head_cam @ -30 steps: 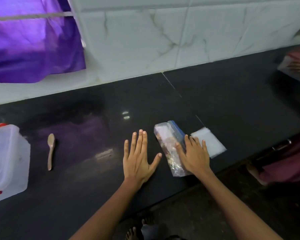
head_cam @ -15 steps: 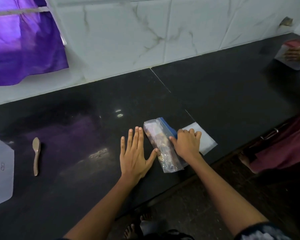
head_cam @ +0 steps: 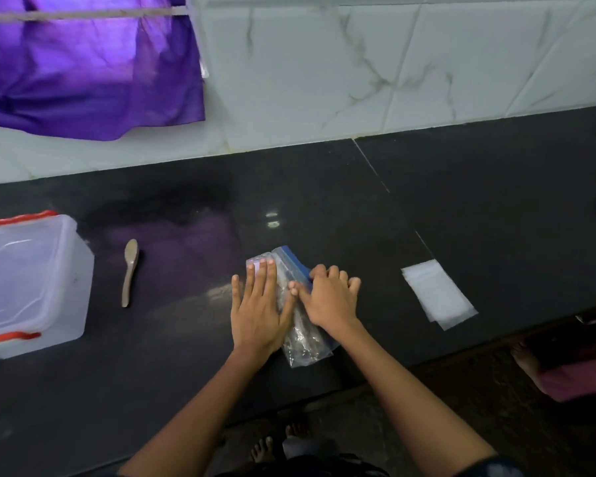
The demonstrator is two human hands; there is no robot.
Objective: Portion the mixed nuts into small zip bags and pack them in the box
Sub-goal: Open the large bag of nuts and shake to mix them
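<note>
A large clear zip bag of mixed nuts [head_cam: 303, 349] with a blue zip strip lies on the black counter [head_cam: 461, 208] near its front edge. My left hand [head_cam: 258, 311] lies flat on the bag's left side, fingers straight and pressing down. My right hand [head_cam: 327, 301] has its fingers curled over the bag's right edge by the blue strip. A stack of small empty zip bags [head_cam: 437, 297] lies to the right, apart from both hands. The translucent plastic box [head_cam: 31, 284] with red clips stands at the far left with its lid on.
A wooden spoon [head_cam: 130, 270] lies between the box and my hands. A purple cloth [head_cam: 83, 63] hangs over the white tiled wall behind. Another person's foot and maroon clothing [head_cam: 572, 373] show past the counter's front right edge.
My left hand has moved from the bare counter onto the nut bag. The bag now lies well left of the small bags, which it touched before. My right fingers have curled.
</note>
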